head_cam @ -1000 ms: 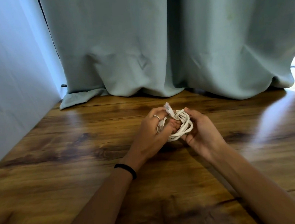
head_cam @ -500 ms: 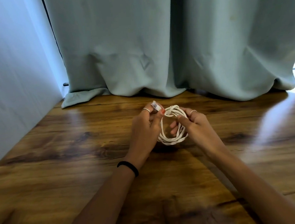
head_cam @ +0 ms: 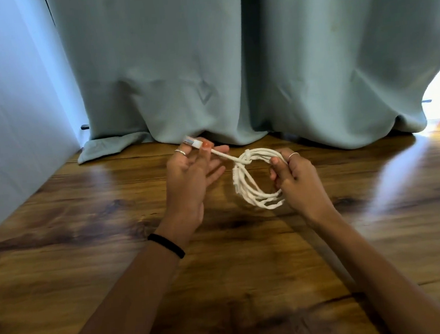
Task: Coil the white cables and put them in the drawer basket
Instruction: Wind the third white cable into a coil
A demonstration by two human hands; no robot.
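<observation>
A white cable [head_cam: 252, 188] is wound into a loose coil of several loops and held above the wooden floor. My right hand [head_cam: 297, 180] grips the coil's right side, fingers curled through the loops. My left hand [head_cam: 192, 175] pinches the cable's plug end [head_cam: 193, 142] between thumb and forefinger, its other fingers spread. The free end runs taut from the plug to a wrap around the top of the coil. No drawer basket is in view.
A pale green curtain [head_cam: 231, 60] hangs to the wooden floor [head_cam: 87, 230] just behind my hands. A light wall [head_cam: 12, 117] closes off the left side. Bright light enters at the curtain's right edge.
My hands have drawn apart. The left hand has pulled the plug end out to the left, tightening the wrap round the coil, while the right hand holds the coil's right side.
</observation>
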